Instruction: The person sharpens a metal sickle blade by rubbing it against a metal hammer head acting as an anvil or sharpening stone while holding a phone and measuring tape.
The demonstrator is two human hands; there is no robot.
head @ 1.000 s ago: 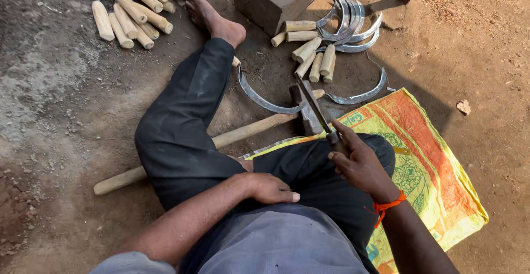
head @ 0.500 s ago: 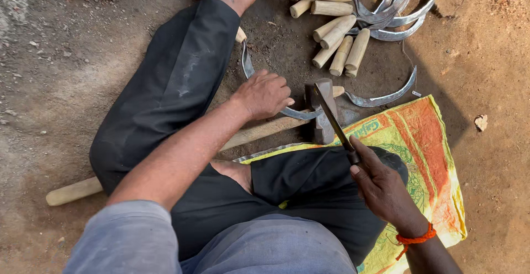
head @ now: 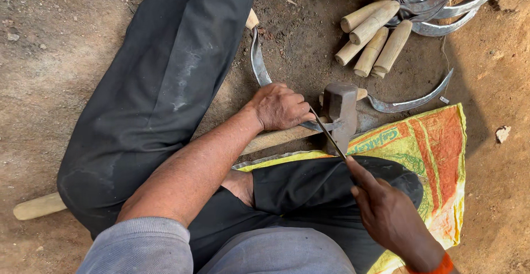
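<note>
1. Two bare hands work over dirt ground (head: 66, 36); person sits cross-legged in dark trousers (head: 165, 75), grey shirt hem at bottom edge.
2. Long wooden handle (head: 276, 139) lies on the ground under the leg, its pale end poking out at lower left; it carries a steel sledgehammer head (head: 340, 107) that rests upright on the dirt as an anvil.
3. Printed yellow-orange sack (head: 436, 158) spread on the ground at right, under the folded leg.
4. Pile of finished sickles with wooden handles (head: 381, 36) at top right corner, well apart from the hands.
5. Curved sickle blade (head: 259, 64) runs from by the knee down to the hammer head; its tip end lies across the head.
6. Left hand (head: 279, 108) fingers curled down, pressing the blade against the hammer head.
7. Right hand (head: 389, 216), orange band at wrist, fingers closed around the grip end of a thin file (head: 328, 133); file tip touches the blade at the hammer head.
8. Loose sickle blade (head: 414, 100) just beyond the hammer head.
</note>
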